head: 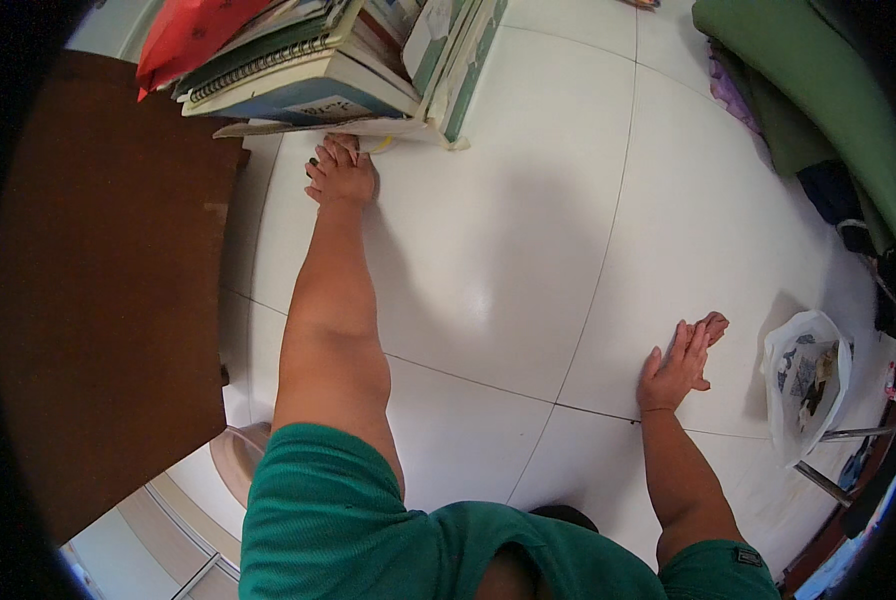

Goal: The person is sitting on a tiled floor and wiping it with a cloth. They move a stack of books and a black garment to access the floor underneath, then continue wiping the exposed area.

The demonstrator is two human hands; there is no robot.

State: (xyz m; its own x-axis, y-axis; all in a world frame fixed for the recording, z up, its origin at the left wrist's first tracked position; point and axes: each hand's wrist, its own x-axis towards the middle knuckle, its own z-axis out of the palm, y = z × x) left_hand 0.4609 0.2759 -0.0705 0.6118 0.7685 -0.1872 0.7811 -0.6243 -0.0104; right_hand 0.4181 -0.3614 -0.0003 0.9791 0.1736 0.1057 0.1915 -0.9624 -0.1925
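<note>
My left hand [339, 174] is low over the white tiled floor, its fingers spread, just below a stack of books [343, 94]. A pinkish-brown shape and a small dark green thing show at its fingers; what they are is unclear. On the other side, my right hand [675, 371] has its thumb apart and its fingers over a similar pinkish-brown shape [713, 328]. Whether either hand grips anything cannot be told. An open white bag [772, 382] with mixed scraps inside stands to the right of my right hand.
A dark brown wooden furniture panel [118, 285] fills the left side, with a pinkish-beige round container [230, 461] below its corner. A red item [193, 37] lies on the books. Green cloth [815, 90] hangs at upper right; metal legs [824, 482] stand near the bag.
</note>
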